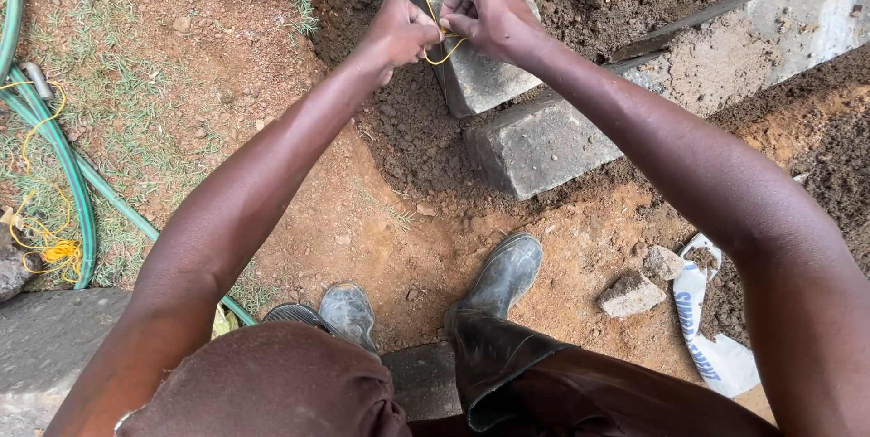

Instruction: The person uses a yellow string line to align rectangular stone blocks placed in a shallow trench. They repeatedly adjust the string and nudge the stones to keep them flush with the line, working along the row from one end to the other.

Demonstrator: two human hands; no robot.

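Observation:
My left hand (401, 33) and my right hand (489, 13) meet close together above a grey concrete block (471, 74). Both pinch a thin yellow string (444, 54), which loops below the fingers and runs up along the block's edge toward the top of the view. A second concrete block (553, 142) lies at an angle just right of the first, sunk into dug brown soil. My two dark rubber boots (498, 283) stand on the reddish earth below.
A green hose (77, 192) curves over patchy grass at the left, beside a tangle of yellow string (50, 251). Broken stone pieces (634, 292) and a white sack (707, 337) lie at the right. A grey slab (45, 337) fills the lower left.

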